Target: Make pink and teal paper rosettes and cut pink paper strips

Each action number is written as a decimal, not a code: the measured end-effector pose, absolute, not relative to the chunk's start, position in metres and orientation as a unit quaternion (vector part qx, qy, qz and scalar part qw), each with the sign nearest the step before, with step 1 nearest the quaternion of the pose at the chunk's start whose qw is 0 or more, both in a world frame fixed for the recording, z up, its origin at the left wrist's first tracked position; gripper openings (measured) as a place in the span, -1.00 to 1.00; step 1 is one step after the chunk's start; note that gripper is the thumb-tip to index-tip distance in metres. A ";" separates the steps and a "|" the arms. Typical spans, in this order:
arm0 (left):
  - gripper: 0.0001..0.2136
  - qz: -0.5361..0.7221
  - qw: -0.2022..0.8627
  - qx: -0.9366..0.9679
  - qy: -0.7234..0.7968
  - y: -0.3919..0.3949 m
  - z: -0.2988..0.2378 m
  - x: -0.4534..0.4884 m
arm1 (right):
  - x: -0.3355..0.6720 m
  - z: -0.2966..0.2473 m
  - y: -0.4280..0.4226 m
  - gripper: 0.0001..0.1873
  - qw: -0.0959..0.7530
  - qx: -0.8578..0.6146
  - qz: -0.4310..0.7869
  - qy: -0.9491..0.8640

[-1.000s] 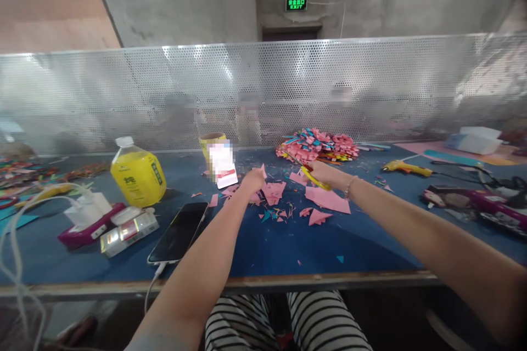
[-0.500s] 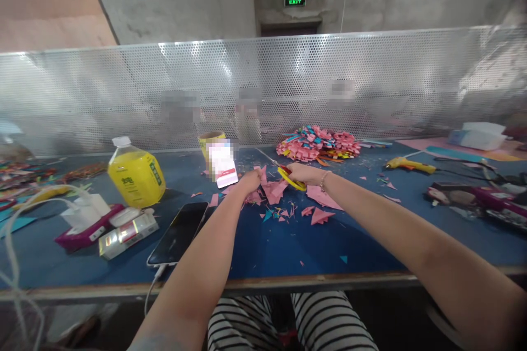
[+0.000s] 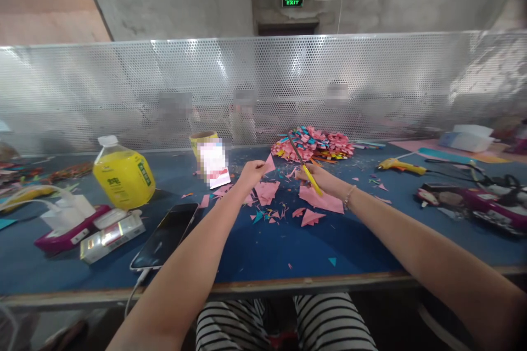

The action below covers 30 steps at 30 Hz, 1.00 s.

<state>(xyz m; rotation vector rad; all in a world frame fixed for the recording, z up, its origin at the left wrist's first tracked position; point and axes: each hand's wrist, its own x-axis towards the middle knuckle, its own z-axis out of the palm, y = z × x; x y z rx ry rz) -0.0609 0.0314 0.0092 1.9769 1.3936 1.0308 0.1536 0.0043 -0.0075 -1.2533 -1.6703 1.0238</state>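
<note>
My left hand [image 3: 252, 174] pinches a small piece of pink paper [image 3: 269, 164], its pointed end facing up. To the right, my right hand [image 3: 319, 178] is closed around yellow-handled scissors [image 3: 312, 179], whose blades point up and away toward the back. A gap separates the scissors from the held paper. Below both hands lie cut pink paper pieces [image 3: 267, 192] and a larger pink sheet [image 3: 323, 200] under the right hand. Tiny pink, blue and yellow scraps [image 3: 269, 215] are strewn over the blue tabletop [image 3: 263, 260].
Behind my hands sits a heap of folded pink and blue paper [image 3: 315, 143]. On the left are a bottle of yellow liquid [image 3: 123, 175], a power strip [image 3: 76, 228], a small box [image 3: 112, 237] and a phone [image 3: 167, 236]. A yellow glue gun [image 3: 401, 166] lies right; a perforated metal panel [image 3: 132, 88] stands behind.
My left hand has lifted a pink piece up from the scraps. The scissors have moved right, away from it, and turned so their blades point more upward. The view has shifted slightly.
</note>
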 end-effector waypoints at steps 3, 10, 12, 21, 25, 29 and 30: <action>-0.85 0.445 0.398 0.660 0.457 0.021 0.011 -0.047 | 0.159 -0.010 -0.002 -0.62 0.405 -0.481 0.389 -0.673; -0.91 0.508 0.536 0.528 0.420 0.004 0.020 -0.031 | 0.152 -0.006 -0.010 -0.58 0.424 -0.468 0.401 -0.664; -0.91 0.503 0.536 0.534 0.417 0.004 0.020 -0.032 | 0.155 -0.004 -0.010 -0.57 0.416 -0.469 0.389 -0.675; -0.81 0.490 0.442 0.627 0.414 0.009 0.012 -0.032 | 0.158 -0.002 -0.006 -0.60 0.464 -0.466 0.418 -0.627; -0.81 0.466 0.441 0.656 0.398 0.002 0.012 -0.028 | 0.148 -0.004 -0.013 -0.58 0.469 -0.391 0.465 -0.641; -0.83 0.449 0.448 0.667 0.390 -0.002 0.011 -0.026 | 0.141 -0.004 -0.014 -0.56 0.480 -0.383 0.426 -0.664; -0.83 0.445 0.447 0.672 0.388 -0.002 0.010 -0.025 | 0.141 -0.004 -0.013 -0.56 0.485 -0.389 0.412 -0.666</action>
